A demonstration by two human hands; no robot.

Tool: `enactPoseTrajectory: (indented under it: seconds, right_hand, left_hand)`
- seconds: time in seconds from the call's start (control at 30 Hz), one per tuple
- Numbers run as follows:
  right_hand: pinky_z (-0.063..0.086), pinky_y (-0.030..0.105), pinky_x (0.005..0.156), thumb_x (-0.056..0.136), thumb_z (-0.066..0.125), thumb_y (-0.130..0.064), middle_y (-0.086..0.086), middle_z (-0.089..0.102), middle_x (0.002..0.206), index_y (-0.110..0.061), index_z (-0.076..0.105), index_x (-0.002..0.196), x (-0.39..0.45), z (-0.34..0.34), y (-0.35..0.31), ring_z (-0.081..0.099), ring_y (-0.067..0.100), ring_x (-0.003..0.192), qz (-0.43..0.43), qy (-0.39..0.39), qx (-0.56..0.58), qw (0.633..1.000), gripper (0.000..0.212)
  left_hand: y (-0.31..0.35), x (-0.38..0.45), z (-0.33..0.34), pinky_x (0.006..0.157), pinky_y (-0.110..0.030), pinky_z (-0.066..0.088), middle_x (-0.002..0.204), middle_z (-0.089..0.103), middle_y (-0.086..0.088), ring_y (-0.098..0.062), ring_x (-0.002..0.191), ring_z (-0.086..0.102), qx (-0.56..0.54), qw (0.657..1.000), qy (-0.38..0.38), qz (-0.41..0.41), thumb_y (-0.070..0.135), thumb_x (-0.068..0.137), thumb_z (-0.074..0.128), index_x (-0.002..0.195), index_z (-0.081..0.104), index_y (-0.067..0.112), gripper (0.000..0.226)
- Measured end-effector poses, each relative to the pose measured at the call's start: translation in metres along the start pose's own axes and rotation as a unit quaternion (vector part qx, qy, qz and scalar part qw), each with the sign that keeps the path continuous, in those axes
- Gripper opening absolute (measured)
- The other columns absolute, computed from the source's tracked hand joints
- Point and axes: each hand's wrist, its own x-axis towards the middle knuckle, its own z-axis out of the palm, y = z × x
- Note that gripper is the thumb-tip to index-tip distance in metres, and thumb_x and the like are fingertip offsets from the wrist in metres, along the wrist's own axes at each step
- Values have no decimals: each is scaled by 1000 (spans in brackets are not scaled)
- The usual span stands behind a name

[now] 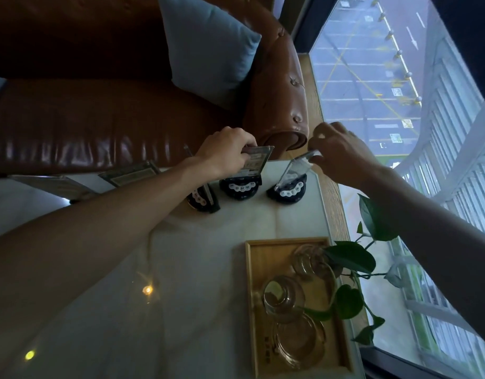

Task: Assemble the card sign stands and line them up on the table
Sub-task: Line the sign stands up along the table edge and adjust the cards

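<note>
Hands on two card stands at the far edge of the pale table [181,269], near-to-far rundown below.

Closest in there's a wooden tray [251,296] with clear glass jars and a leafy plant [350,258] by the window. Past that, three dark half-round bases sit in a row: the left stand [201,199] is partly behind the forearm, the middle stand [240,187] has a printed card [256,161] upright in it, and the right stand [289,190] holds a clear tilted panel [294,166]. Left hand [225,153] is pinched on the card's top edge from above. Right hand [337,150] has its fingertips closed on the panel's upper corner. More cards [132,175] lie flat further left, brown leather sofa [99,105] behind.
</note>
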Motion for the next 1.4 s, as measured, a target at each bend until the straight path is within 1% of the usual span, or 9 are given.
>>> enactPoseTrajectory:
  seconds: [0.07,0.13,0.23,0.33,0.5,0.63,0.83,1.23,1.4]
  right_hand:
    - [48,41,67,95,62,-18,15,68,105,-32,57,108,2,1,6,65,40,93,-4,3,36,999,20]
    - [42,36,61,97,57,-21,18,71,99,-30,56,107,5,2,12,67,42,82,14,16,31,999,14]
    - [45,38,63,98,56,-22,17,72,97,-15,64,104,9,5,19,65,42,82,23,35,35,999,12]
    - [45,39,64,97,56,-19,17,70,92,-11,63,100,15,7,27,64,43,83,16,37,36,999,11]
    - [46,40,61,96,55,-22,19,69,88,-16,62,94,25,10,36,63,45,79,22,23,47,998,10]
    - [49,42,64,95,56,-20,19,70,87,-16,67,98,23,13,42,62,43,78,39,32,82,995,12]
    - [52,45,65,95,56,-21,20,70,84,-13,69,100,20,18,46,60,44,75,38,45,119,991,16]
    - [53,45,66,88,49,-29,18,70,84,-22,69,101,21,20,42,62,41,75,47,61,152,985,25]
    - [53,46,69,90,52,-23,18,71,88,-20,68,104,20,20,42,61,41,79,56,52,163,984,21]
  left_hand:
    - [1,4,0,70,-31,44,104,75,2,-22,95,68,2,1000,4,0,19,92,65,109,74,30,22]
    - [3,9,-1,70,-30,42,103,75,2,-22,94,68,-4,1000,9,-2,18,93,66,109,75,30,22]
    - [5,18,0,72,-31,44,102,75,3,-21,94,68,-14,1000,6,-1,18,92,67,108,75,30,21]
    - [9,26,2,76,-35,52,101,76,4,-21,93,68,-20,1000,11,5,20,92,68,106,75,32,20]
    - [8,35,6,74,-32,50,101,76,2,-21,93,69,-27,999,31,1,18,92,67,105,76,29,19]
    - [6,39,8,72,-27,43,100,75,2,-19,93,67,-39,999,33,3,18,93,67,105,77,27,18]
    - [5,40,4,71,-24,42,97,75,4,-15,90,67,-55,998,23,8,19,92,70,104,78,28,18]
    - [3,43,2,79,-25,47,103,77,4,-15,97,68,-42,999,10,20,19,90,71,109,77,32,24]
    - [0,37,5,82,-32,55,97,77,7,-13,93,69,-70,997,21,24,19,92,69,106,78,31,20]
